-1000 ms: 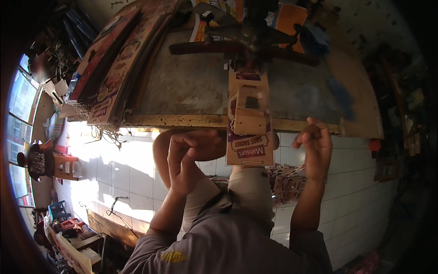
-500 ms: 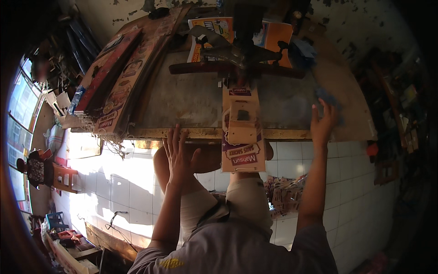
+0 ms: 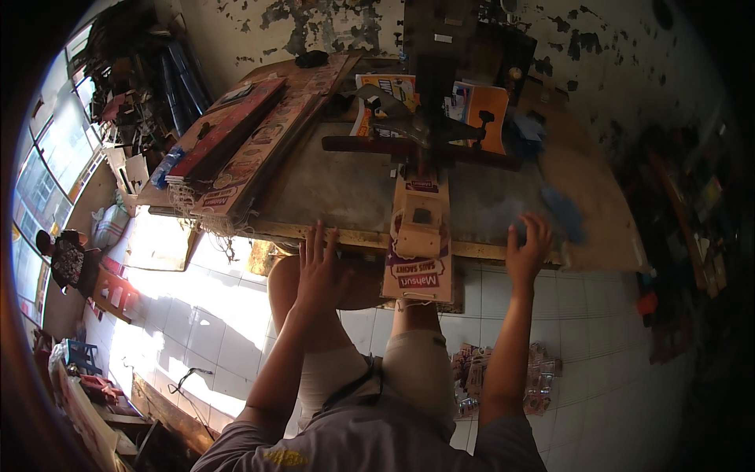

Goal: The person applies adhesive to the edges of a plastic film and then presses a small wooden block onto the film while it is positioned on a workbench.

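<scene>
Spreading loosely, curled earlier: left hand [image 3: 318,272] at table edge [image 3: 358,241], right hand [image 3: 528,256] near cardboard strip [image 3: 415,269].

One left hand [image 3: 318,274], one right hand [image 3: 528,252], one worktable [image 3: 346,200], one dark machine [image 3: 421,132], one orange stool [image 3: 116,294] and one other person [image 3: 72,264].

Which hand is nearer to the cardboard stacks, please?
Left. The left hand is by the table's front edge, right of the cardboard stacks; the right hand is farther right, beyond the central cardboard strip.
</scene>
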`<state>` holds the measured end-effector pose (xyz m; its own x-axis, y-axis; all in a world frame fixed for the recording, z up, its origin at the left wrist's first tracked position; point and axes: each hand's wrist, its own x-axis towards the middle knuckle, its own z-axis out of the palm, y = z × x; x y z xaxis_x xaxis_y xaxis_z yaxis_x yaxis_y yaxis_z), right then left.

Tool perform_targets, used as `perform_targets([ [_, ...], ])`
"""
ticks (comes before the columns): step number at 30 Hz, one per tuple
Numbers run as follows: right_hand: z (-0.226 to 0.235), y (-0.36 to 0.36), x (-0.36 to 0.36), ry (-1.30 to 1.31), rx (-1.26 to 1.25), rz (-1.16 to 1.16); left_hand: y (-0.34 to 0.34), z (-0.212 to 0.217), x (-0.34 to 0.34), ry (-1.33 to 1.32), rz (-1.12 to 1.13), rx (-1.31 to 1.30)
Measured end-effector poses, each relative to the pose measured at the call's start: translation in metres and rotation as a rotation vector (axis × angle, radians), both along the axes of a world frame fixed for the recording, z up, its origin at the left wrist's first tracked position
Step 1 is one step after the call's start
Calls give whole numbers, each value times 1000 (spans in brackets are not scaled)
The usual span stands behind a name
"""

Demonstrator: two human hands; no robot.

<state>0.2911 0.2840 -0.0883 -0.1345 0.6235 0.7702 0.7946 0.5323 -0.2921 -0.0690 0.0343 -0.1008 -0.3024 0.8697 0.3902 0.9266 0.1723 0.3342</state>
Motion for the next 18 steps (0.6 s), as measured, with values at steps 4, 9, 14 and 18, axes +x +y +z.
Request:
perform_targets([
  [4,1,0,2,-2,-1,35,0,-6,0,21,14,29],
  [9,-1,-2,5,22,-6,67,3,-9,8,12,47,35],
  [14,3,-5,2,40,-26,97,5,-20,5,47,69,59],
  [18,-3,0,5,28,-8,82,5,-15,7,37,62,61],
])
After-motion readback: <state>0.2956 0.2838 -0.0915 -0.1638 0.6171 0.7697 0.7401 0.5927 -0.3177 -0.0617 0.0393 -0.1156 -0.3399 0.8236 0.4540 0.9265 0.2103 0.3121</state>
